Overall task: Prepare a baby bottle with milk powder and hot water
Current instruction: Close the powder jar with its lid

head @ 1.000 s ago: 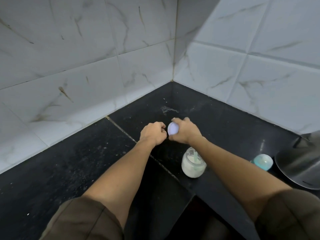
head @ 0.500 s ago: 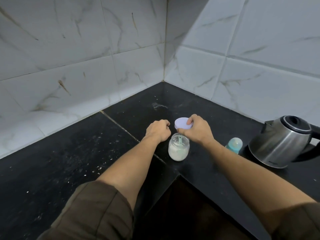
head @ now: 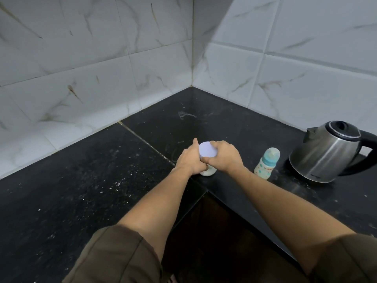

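— Moved since half a second back: lid (head: 207,149) brought over the jar (head: 209,172); left grip (head: 188,160) now wrapped round the jar's body.
— Head view, then: right grip (head: 226,158) clamped on the lid's rim, thumb in front, fingers behind?
— Yes. Standing just by the inner front corner of the worktop (head: 102,180); baby bottle (head: 266,163) near on the right, kettle (head: 328,154) beyond.
— Handling?
— Probably light, rigid, smooth, breakable if glass. Best steadied round the body, lid turned by its rim.
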The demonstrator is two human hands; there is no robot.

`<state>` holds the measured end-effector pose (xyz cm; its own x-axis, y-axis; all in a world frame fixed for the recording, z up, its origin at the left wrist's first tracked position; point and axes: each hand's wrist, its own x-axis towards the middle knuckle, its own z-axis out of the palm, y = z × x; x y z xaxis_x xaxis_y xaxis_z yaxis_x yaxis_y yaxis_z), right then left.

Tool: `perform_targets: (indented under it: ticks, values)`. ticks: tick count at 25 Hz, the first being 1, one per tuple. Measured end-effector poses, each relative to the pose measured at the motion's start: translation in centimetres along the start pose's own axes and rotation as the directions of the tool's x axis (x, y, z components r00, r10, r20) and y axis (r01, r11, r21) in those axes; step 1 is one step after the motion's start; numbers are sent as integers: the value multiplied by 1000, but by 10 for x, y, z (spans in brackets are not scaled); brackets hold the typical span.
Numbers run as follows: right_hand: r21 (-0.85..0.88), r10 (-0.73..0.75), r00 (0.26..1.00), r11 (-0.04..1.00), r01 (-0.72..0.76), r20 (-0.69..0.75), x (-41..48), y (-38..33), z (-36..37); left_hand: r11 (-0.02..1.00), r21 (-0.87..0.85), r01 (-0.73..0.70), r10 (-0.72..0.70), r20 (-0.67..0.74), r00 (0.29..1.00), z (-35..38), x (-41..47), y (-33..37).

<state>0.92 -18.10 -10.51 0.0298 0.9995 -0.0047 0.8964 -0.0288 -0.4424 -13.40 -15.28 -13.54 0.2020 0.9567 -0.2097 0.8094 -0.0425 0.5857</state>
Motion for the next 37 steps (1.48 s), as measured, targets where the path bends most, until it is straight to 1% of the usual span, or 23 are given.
perform_targets:
  ticks: [2, 4, 7, 11, 13, 17, 19, 20, 21, 23, 24, 25, 27, 28, 30, 31, 33, 34, 35, 37]
  values:
    - [-14, 19, 1000, 1000, -20, -10, 1, 0, 4, 998, -53, 25, -24, 16, 1000, 5, 4, -4]
    - [-19, 47, 999, 999, -47, -12, 3, -1, 7, 996, -82, 39, -39, -1, 999, 11, 7, -9]
    - [-44, 64, 998, 997, -65, -25, 6, -4, 13, 994, -107, 34, -40, -57, 998, 15, 11, -13]
    - [-5, 111, 991, 994, -112, -77, 4, -3, 18, 988, -153, 19, -30, -64, 998, 16, 13, -15]
    - [-39, 139, 985, 989, -144, -99, 3, -2, 14, 985, -173, 14, -25, -60, 998, 15, 14, -15]
    - [-165, 102, 979, 978, -131, -174, 1, 8, 7, 980, -196, 35, -44, -42, 998, 13, 15, -18]
    - [-190, 26, 972, 979, -72, -234, 2, 10, 5, 980, -197, 35, -41, -29, 999, 11, 16, -19]
    - [-162, -22, 969, 987, -18, -246, 4, 9, 4, 982, -189, 32, -37, -24, 999, 9, 16, -18]
    - [-111, -58, 977, 993, 36, -207, 6, 8, 3, 983, -182, 29, -33, -21, 999, 7, 16, -17]
    - [-18, -114, 994, 993, 114, 5, 10, 1, -2, 985, -168, 28, -31, -20, 999, 5, 14, -15]
    - [0, -126, 987, 992, 127, 96, 10, -2, -2, 988, -155, 24, -28, -26, 999, 4, 14, -15]
    - [-6, -124, 982, 992, 127, 141, 10, -5, -2, 990, -143, 19, -24, -31, 999, 3, 14, -14]
    - [-34, -84, 989, 995, 89, 125, 14, -8, -1, 991, -136, 19, -24, -36, 999, 1, 12, -12]
    - [-90, -58, 994, 994, 67, 95, 16, -8, -2, 991, -135, 23, -29, -39, 999, 0, 12, -11]
    - [-268, -18, 1000, 963, 12, -17, 18, -10, -4, 992, -124, 28, -33, -38, 999, -3, 10, -9]
    - [-322, -9, 996, 947, -20, -87, 19, -10, -5, 993, -115, 33, -38, -38, 999, -3, 9, -8]
    - [-329, -2, 986, 943, -54, -168, 20, -7, -6, 993, -105, 44, -48, -37, 998, -4, 7, -7]
    - [-286, -5, 986, 957, -45, -169, 21, -5, -6, 993, -109, 42, -46, -38, 998, -4, 6, -7]
    - [-227, -17, 990, 974, -14, -137, 21, -4, -5, 993, -117, 34, -39, -41, 998, -3, 5, -7]
    - [-134, -48, 999, 990, 50, 18, 21, -5, -5, 991, -130, 25, -31, -45, 998, -4, 4, -7]
